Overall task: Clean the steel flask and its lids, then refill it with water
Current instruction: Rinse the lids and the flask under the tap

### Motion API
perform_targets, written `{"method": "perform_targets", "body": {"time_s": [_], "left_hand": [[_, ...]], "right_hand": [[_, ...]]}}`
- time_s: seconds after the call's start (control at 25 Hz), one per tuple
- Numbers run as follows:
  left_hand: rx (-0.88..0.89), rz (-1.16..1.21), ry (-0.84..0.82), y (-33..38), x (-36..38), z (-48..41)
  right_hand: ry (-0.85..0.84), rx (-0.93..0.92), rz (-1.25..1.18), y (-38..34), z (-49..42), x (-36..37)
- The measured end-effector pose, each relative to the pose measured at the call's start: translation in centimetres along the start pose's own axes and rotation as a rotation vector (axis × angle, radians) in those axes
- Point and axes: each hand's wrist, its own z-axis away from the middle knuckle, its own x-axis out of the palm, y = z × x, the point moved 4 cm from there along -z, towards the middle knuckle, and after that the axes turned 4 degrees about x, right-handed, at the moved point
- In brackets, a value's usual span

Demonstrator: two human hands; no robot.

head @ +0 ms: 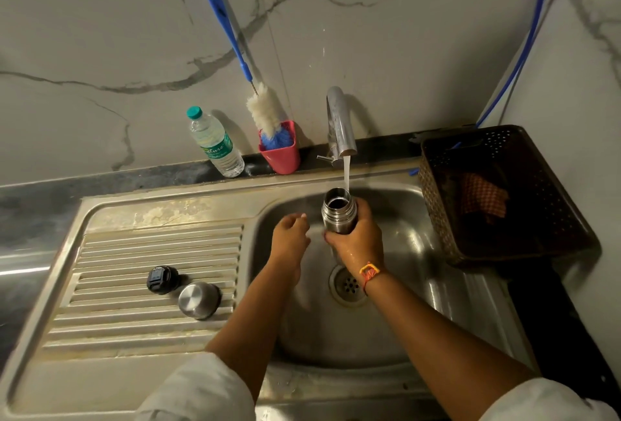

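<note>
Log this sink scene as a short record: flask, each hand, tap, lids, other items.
flask: steel flask, uncapped, upright over the sink
right hand: right hand grips the flask's body
left hand: left hand beside the flask, holding nothing
tap: tap running, stream meets the flask's mouth
lids: black lid and steel cap side by side on the drainboard
other: bottle brush in red cup; plastic bottle; dark basket

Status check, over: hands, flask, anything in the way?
Right grip holds steel flask upright under running tap. Left grip free beside it. Black lid and steel cap off, on drainboard. Nothing in the way.
</note>
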Motion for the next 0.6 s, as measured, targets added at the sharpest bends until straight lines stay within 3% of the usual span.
{"method": "perform_targets", "body": {"time_s": [0.16, 0.32, 0.6], "left_hand": [[0.121, -0.061, -0.087, 5.4, 2.4, -2.3], [0.098, 0.001, -0.176, 8.5, 4.8, -3.8], [0.142, -0.01, -0.197, 9.3, 6.6, -4.5]], "right_hand": [[0.056, 0.095, -0.091, -0.4, -0.8, -0.6], [-0.061, 0.126, -0.059, 0.1, -0.8, -0.4], [-0.269, 0.597, -0.411, 2.0, -0.7, -1.1]]}}
